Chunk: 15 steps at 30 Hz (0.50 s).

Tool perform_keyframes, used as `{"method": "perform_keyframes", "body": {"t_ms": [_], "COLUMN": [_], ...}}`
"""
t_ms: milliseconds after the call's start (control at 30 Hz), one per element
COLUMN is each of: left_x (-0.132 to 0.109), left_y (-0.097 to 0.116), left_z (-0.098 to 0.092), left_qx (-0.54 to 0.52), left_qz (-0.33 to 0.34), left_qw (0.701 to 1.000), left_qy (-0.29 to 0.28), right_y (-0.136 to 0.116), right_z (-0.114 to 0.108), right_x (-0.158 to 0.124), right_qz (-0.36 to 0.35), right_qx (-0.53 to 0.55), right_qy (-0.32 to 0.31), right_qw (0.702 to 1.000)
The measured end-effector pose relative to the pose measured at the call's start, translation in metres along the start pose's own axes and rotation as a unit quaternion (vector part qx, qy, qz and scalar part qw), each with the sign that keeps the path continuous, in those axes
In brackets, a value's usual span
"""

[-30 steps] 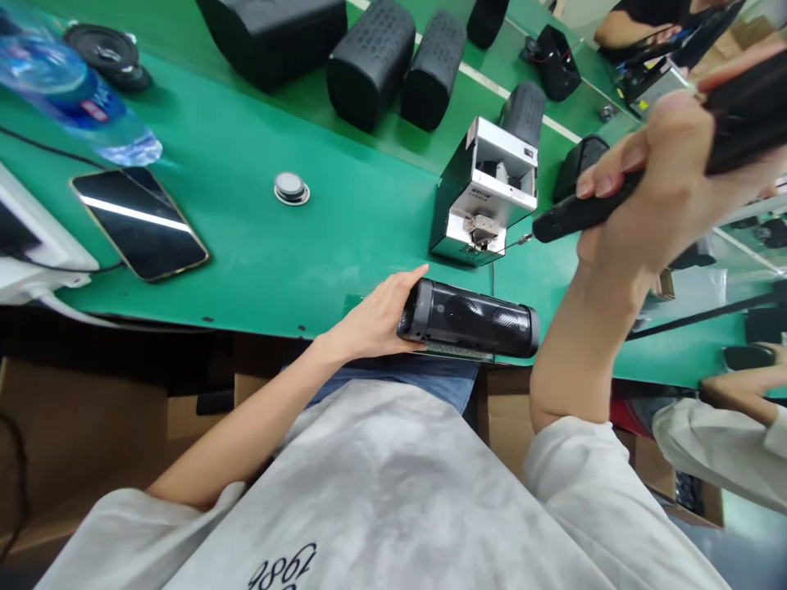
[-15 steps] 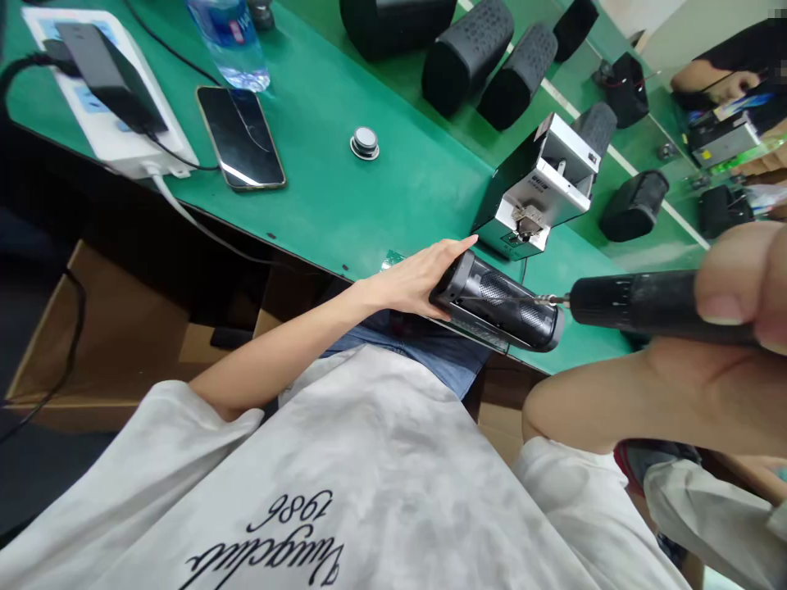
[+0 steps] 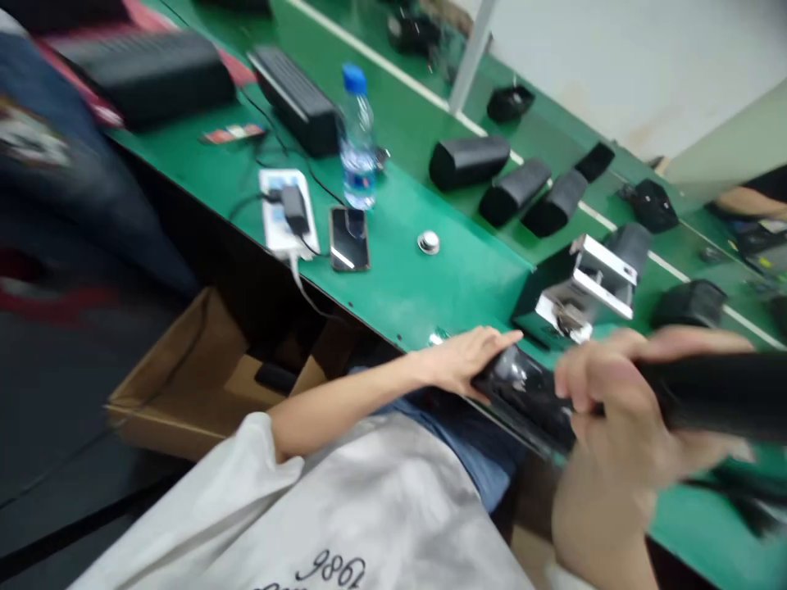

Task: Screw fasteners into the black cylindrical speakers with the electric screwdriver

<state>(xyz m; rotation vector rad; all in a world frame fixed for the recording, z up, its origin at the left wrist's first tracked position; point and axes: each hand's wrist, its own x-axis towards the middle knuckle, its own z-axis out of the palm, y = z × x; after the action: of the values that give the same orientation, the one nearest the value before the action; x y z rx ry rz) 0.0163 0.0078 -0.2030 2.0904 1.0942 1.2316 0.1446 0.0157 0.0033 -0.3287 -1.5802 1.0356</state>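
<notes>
My left hand (image 3: 464, 360) grips the left end of a black cylindrical speaker (image 3: 522, 397) that lies at the near edge of the green table (image 3: 393, 287). My right hand (image 3: 620, 410) is wrapped round a black electric screwdriver (image 3: 719, 397), held over the speaker's right part. The picture is smeared by motion, and the screwdriver's tip is hidden behind my right hand. Just beyond the speaker stands a small white and black screw feeder (image 3: 581, 291).
A water bottle (image 3: 357, 139), a phone (image 3: 349, 238), a white power strip (image 3: 284, 213), and a small round metal part (image 3: 429, 242) lie to the left. Several black speakers (image 3: 516, 190) sit farther back. A cardboard box (image 3: 202, 377) is under the table. Another person's arm (image 3: 747, 201) shows at far right.
The view has swung left and pulled back, showing more of the table. My right hand with the screwdriver has come in over the speaker. My left hand stays on the speaker's end.
</notes>
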Motion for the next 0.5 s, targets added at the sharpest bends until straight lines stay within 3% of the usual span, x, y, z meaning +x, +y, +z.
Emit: {"method": "perform_keyframes", "body": {"t_ms": [133,233,367,500], "left_x": [0.000,-0.001,-0.002,0.001], "left_y": [-0.009,-0.016,-0.025,-0.019], "left_z": [0.004,0.011,0.016,0.005], "left_qx": [0.011,0.015,0.028,0.027], "left_qz": [-0.038,-0.048,-0.052,-0.052], "left_qw": [0.999,0.998,0.997,0.997], "left_qy": [-0.034,-0.039,-0.047,-0.055], "right_y": [0.005,0.005,0.011,0.022], "right_z": [-0.011,-0.022,-0.034,-0.038], "right_x": [-0.010,-0.017,-0.027,-0.027], "right_qz": [0.064,0.103,0.109,0.099], "right_qx": [-0.037,-0.037,-0.026,-0.020], "right_qy": [0.045,0.016,0.023,-0.009], "right_qw": [0.996,0.994,0.993,0.995]}}
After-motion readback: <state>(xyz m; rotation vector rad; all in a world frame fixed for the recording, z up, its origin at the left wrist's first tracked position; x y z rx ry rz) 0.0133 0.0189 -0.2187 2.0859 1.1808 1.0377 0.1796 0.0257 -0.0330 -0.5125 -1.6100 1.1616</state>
